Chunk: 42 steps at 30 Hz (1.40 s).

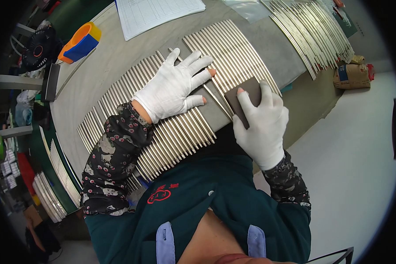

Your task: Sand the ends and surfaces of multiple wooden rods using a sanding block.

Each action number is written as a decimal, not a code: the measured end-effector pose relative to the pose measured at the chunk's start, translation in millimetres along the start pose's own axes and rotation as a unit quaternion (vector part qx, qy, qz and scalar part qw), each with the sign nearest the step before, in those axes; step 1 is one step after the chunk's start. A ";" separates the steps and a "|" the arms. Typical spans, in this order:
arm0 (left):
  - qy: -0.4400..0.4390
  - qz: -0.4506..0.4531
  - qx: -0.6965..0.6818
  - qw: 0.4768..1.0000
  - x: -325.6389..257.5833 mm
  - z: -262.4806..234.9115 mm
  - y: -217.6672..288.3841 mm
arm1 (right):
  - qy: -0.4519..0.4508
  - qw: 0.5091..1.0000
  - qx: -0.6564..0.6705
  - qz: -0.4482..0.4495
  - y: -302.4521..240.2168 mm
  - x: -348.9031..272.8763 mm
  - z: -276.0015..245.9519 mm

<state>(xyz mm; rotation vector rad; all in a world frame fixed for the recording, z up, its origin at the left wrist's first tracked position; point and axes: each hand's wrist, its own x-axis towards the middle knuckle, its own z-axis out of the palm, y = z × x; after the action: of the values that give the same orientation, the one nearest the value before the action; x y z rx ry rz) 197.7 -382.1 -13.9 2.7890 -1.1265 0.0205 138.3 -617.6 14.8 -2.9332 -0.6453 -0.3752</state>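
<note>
My left hand [174, 86], in a white glove with cut fingertips, lies flat with fingers spread on a row of long shiny metal rods [163, 132] laid side by side on the grey table [101, 66]. My right hand [262, 125], also gloved, presses a dark brown abrasive pad [242, 94] onto another group of rods [226, 50] near the table's front edge. One single rod [211, 94] lies apart in the gap between the two groups, under my left fingertips.
More metal rods [312, 31] lie at the far right of the table, and stacked bundles [53, 185] sit low at the left. A printed sheet [156, 13], an orange and blue tape dispenser [79, 44], a small black fan [37, 50] and a brown sack [352, 75] on the floor are around.
</note>
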 end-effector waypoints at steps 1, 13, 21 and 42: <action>0.001 -0.003 0.002 1.000 0.1 -0.2 0.7 | -0.001 1.000 -0.002 0.001 0.6 -1.2 0.6; 0.012 -0.009 -0.001 1.000 -1.7 3.4 -0.8 | -0.011 1.000 0.008 -0.024 5.7 -5.3 -3.3; 0.000 0.008 0.007 1.000 4.2 1.8 -4.0 | 0.025 0.996 0.033 0.082 43.5 -65.7 -37.9; 0.020 0.070 0.071 0.995 57.7 15.8 -10.1 | 0.014 0.988 0.072 0.135 65.2 -77.3 -16.9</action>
<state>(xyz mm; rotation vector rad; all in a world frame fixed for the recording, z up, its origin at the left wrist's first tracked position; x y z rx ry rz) 245.6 -416.7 -27.1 2.8103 -1.3575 0.1762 94.5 -710.0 6.9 -2.8187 -0.2538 -0.3238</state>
